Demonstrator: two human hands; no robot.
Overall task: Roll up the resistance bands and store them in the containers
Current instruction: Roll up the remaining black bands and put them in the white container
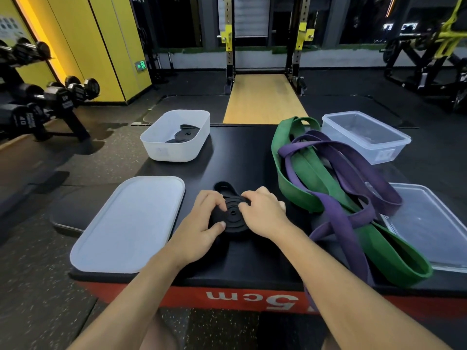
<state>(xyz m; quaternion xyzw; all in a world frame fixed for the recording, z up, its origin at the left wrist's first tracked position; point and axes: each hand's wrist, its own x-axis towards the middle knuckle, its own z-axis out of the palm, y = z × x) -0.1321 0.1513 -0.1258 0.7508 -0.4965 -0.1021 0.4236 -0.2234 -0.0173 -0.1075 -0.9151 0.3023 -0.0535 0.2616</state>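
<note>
A black resistance band [232, 214], wound into a flat coil with a loose loop at its far end, lies on the black padded box top [242, 157]. My left hand [202, 223] grips the coil's left side, thumb on its near edge. My right hand [262, 213] holds the right side, fingers curled over the top. A white container [177, 150] at the back left holds rolled black bands [182, 135]. Unrolled green bands [313, 178] and purple bands [353, 168] lie tangled on the right.
A white lid [129, 223] lies at the front left of the box. A clear container [364, 135] stands at the back right, with its clear lid [429, 223] in front of it under the band ends. Dumbbell racks [45, 97] stand left on the gym floor.
</note>
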